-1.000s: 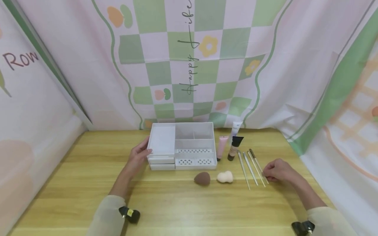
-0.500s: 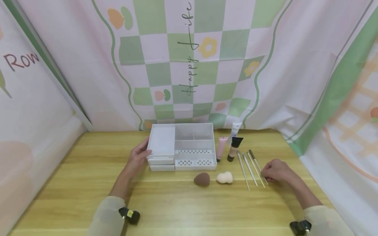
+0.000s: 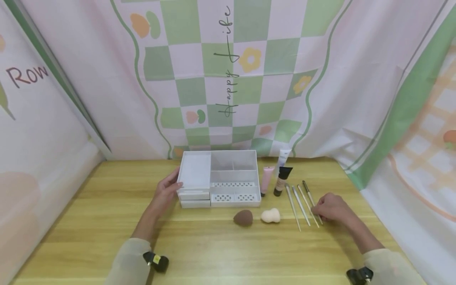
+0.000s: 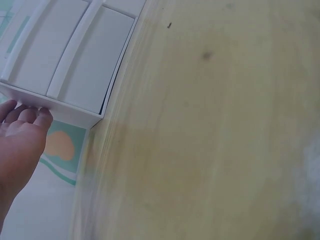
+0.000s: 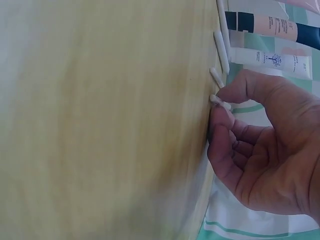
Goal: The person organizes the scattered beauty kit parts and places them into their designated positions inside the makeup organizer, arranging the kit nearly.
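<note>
A white compartment organizer (image 3: pixel 219 178) with two small drawers (image 4: pixel 75 55) stands mid-table. My left hand (image 3: pixel 166 190) rests against its left side, fingertips (image 4: pixel 30 114) touching the lower corner. Several thin makeup brushes (image 3: pixel 301 200) lie in a row to the right of it. My right hand (image 3: pixel 329 208) is at the near end of the rightmost brush (image 3: pixel 307 189); thumb and forefinger pinch its white handle tip (image 5: pixel 219 100). The handles of the other brushes (image 5: pixel 221 50) lie just beyond.
A brown sponge (image 3: pixel 244 218) and a beige gourd-shaped sponge (image 3: pixel 270 215) lie in front of the organizer. A pink tube (image 3: pixel 267 179), a black-capped foundation tube (image 3: pixel 281 180) and a white tube (image 3: pixel 284 156) lie between organizer and brushes. Patterned cloth walls surround the wooden table (image 3: pixel 213 253).
My right hand has edged slightly left onto the near end of the rightmost brush. The left hand stays on the organizer.
</note>
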`<state>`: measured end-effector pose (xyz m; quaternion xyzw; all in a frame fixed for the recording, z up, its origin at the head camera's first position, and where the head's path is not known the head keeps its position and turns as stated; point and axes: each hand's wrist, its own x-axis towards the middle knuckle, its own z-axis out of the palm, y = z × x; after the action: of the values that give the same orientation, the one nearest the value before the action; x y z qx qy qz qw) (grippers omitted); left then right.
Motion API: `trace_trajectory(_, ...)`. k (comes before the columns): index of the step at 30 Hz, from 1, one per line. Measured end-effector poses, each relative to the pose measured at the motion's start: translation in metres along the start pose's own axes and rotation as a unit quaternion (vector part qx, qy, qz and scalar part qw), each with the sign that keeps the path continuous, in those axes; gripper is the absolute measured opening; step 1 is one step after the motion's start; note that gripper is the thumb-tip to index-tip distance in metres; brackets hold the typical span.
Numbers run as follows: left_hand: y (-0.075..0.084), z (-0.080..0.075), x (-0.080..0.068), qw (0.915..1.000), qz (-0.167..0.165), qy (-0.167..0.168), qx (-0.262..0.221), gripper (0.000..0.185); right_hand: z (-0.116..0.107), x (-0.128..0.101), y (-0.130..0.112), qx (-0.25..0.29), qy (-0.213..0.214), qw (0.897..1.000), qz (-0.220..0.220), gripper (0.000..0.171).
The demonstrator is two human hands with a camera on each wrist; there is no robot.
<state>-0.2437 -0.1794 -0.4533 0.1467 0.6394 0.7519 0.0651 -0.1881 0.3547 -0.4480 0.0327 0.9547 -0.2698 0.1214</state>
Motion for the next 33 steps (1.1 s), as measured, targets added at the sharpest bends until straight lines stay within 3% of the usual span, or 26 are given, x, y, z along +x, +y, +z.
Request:
trace_trajectory(12,0.001,0.001,0.0,1.0,-0.004,0.002,-0.002,0.067,-0.005,-0.004,0.002,0.046,-0.01,0.999,-0.002,0.013)
trace_trajectory(33,-0.002,0.002,0.001,0.9999,0.009,0.014,0.001,0.067,-0.012,-0.002,0.009,0.066,0.003,0.998,-0.007,0.026)
